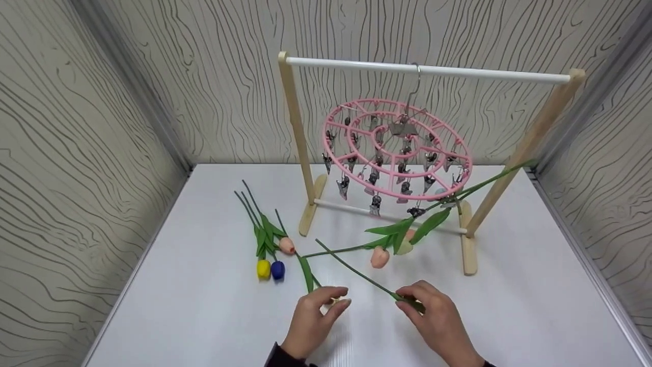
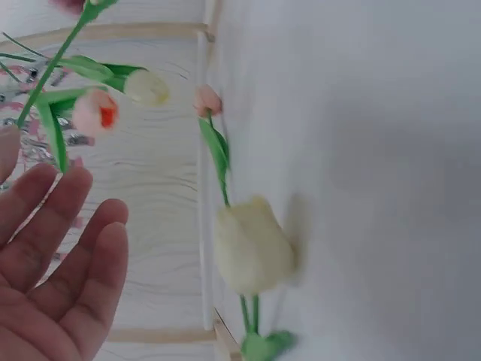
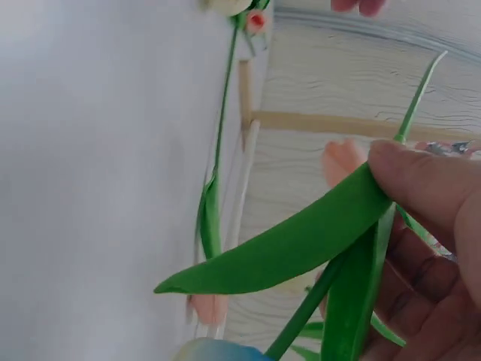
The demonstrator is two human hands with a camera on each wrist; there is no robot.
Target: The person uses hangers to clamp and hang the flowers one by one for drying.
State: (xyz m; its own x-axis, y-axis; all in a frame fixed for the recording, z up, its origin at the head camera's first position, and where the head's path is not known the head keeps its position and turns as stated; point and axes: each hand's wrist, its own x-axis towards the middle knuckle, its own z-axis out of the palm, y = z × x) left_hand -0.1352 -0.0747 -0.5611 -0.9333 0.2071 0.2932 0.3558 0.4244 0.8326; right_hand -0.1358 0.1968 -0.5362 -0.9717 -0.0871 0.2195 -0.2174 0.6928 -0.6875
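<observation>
My right hand point(image 1: 438, 316) pinches an artificial tulip point(image 1: 361, 275) between thumb and fingers, where its leaves meet the stem. The bare stem end points away toward the left. In the right wrist view its long green leaf point(image 3: 285, 248) hangs below the thumb, and part of a bluish bloom point(image 3: 218, 352) shows at the bottom edge. My left hand point(image 1: 313, 316) is held above the table with loosely curved fingers and nothing between them. Close by it lies a cream tulip point(image 2: 254, 247), mostly hidden by that hand in the head view. A pink tulip point(image 1: 379, 257) lies farther ahead.
A wooden rack point(image 1: 295, 127) with a white bar carries a pink round clip hanger point(image 1: 392, 171). A pale tulip point(image 1: 405, 247) hangs at the hanger's front right. At left lie a yellow tulip point(image 1: 263, 269), a blue tulip point(image 1: 278, 270) and a pink-red tulip point(image 1: 287, 245).
</observation>
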